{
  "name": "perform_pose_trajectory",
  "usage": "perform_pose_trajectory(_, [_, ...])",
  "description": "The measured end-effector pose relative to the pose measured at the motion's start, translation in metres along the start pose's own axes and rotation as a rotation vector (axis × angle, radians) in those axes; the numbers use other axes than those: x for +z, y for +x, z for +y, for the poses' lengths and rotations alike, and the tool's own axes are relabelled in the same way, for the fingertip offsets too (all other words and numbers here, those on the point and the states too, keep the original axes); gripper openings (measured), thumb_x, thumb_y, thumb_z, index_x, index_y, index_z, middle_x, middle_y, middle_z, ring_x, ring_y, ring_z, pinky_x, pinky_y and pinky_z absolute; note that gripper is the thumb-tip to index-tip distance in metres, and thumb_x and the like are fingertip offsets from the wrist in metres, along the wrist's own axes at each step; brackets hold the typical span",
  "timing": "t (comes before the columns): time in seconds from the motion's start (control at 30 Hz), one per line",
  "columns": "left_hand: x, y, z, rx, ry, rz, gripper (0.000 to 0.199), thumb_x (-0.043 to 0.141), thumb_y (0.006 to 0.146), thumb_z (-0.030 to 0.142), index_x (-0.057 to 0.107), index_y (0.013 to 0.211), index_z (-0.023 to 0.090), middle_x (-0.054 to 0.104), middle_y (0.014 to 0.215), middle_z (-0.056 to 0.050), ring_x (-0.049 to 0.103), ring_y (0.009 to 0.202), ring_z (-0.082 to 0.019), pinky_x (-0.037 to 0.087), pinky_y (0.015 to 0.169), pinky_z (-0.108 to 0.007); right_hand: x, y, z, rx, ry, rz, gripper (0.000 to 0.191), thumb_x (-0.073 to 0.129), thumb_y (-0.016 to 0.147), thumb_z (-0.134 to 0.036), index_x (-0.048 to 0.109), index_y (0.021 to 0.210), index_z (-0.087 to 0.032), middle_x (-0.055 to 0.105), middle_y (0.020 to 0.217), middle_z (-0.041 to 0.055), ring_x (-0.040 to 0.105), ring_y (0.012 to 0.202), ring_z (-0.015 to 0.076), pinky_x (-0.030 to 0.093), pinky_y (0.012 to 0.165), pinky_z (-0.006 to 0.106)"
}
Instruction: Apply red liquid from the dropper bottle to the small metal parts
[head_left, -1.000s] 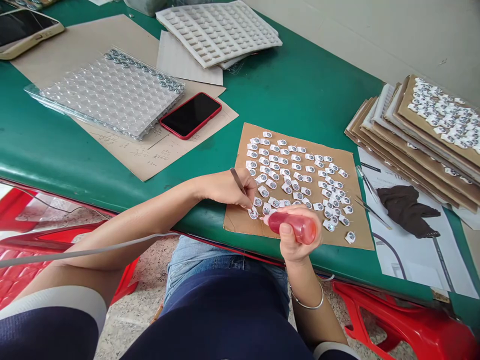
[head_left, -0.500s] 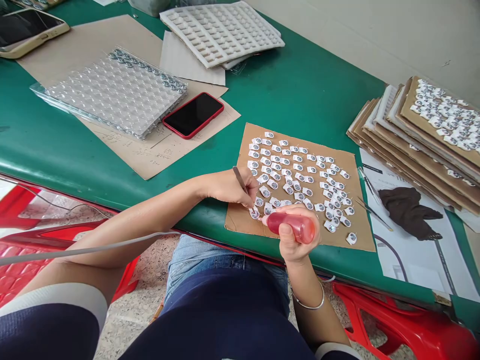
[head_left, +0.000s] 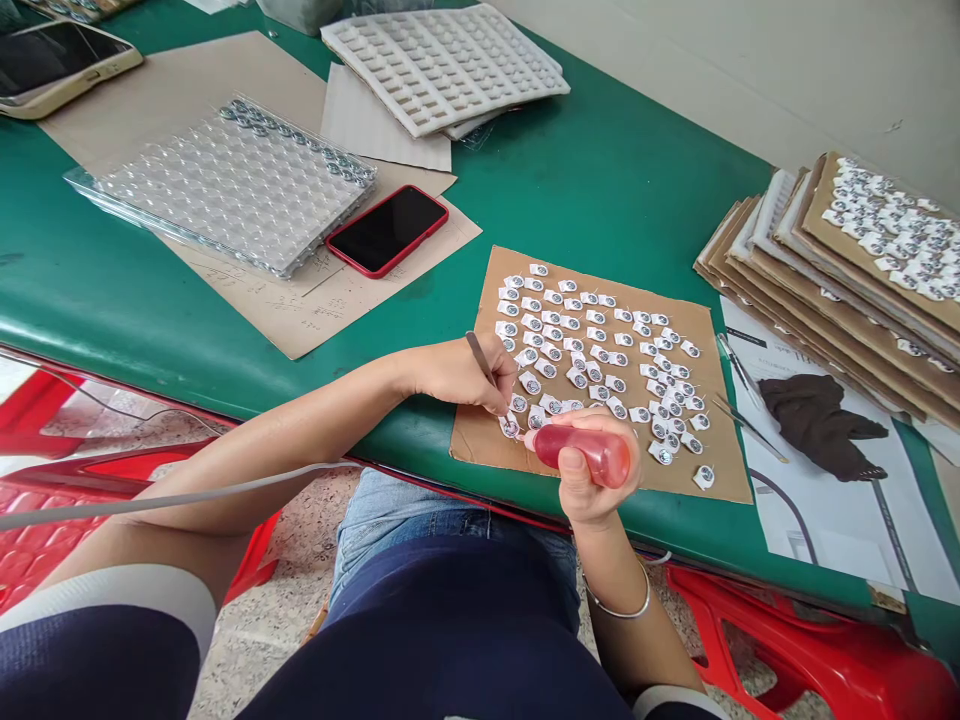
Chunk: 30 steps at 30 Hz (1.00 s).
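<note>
My left hand [head_left: 469, 375] is closed around dark tweezers [head_left: 480, 357], whose tips reach down by a small white piece with a round dark mark [head_left: 509, 425] at the cardboard's lower left corner. In my right hand [head_left: 596, 490] is a soft squeeze bottle of red liquid [head_left: 581, 452], tilted on its side. Its nozzle points left at that same white piece; whether it touches is too small to tell. Many similar pieces lie in loose rows on the brown cardboard sheet [head_left: 487, 450].
Stacked cardboard sheets [head_left: 802, 290] with more pieces stand at right. Near them lie metal tweezers [head_left: 750, 425] and a dark cloth [head_left: 817, 420] on printed paper. A red-cased phone [head_left: 388, 230], clear blister trays [head_left: 225, 190] and a white foam tray [head_left: 450, 65] occupy the left and back.
</note>
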<state>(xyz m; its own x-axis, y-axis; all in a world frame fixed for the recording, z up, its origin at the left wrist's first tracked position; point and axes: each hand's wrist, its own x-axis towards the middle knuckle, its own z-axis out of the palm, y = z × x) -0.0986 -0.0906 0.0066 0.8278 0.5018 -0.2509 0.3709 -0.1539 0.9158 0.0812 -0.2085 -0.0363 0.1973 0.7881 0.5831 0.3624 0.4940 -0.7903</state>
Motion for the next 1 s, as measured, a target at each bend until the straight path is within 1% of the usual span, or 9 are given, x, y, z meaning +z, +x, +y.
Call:
perform_pose_trajectory(0.27, [0.0003, -0.0003, 0.0011, -0.006, -0.001, 0.002, 0.006, 0.063, 0.064, 0.016, 0.065, 0.064, 0.011, 0.062, 0.057, -0.001, 0.053, 0.055, -0.009, 0.031, 0.045, -0.017, 0.0009, 0.0006, -0.0009, -0.011, -0.008, -0.013, 0.027, 0.065, 0.072, -0.034, 0.055, 0.092, -0.02, 0.063, 0.076, 0.0038, 0.064, 0.066, 0.0213, 0.055, 0.055, 0.041])
perform_pose_trajectory(0.73, [0.0001, -0.0004, -0.0003, -0.001, -0.028, -0.003, 0.009, 0.066, 0.063, 0.019, 0.065, 0.064, 0.01, 0.06, 0.058, 0.0, 0.052, 0.055, -0.009, 0.031, 0.045, -0.017, 0.0031, 0.0046, -0.0053, -0.068, -0.05, -0.032, 0.026, 0.063, 0.074, -0.037, 0.054, 0.091, -0.019, 0.063, 0.074, 0.0038, 0.064, 0.067, 0.0211, 0.054, 0.053, 0.039])
perform_pose_trajectory(1.0, [0.0002, -0.0003, 0.0002, -0.01, -0.008, -0.003, 0.007, 0.065, 0.064, 0.018, 0.065, 0.064, 0.011, 0.061, 0.058, -0.001, 0.052, 0.055, -0.009, 0.031, 0.045, -0.017, 0.0026, 0.0042, -0.0046, -0.08, -0.062, -0.066, 0.028, 0.063, 0.074, -0.037, 0.053, 0.093, -0.019, 0.063, 0.076, 0.0045, 0.064, 0.07, 0.021, 0.054, 0.056, 0.039])
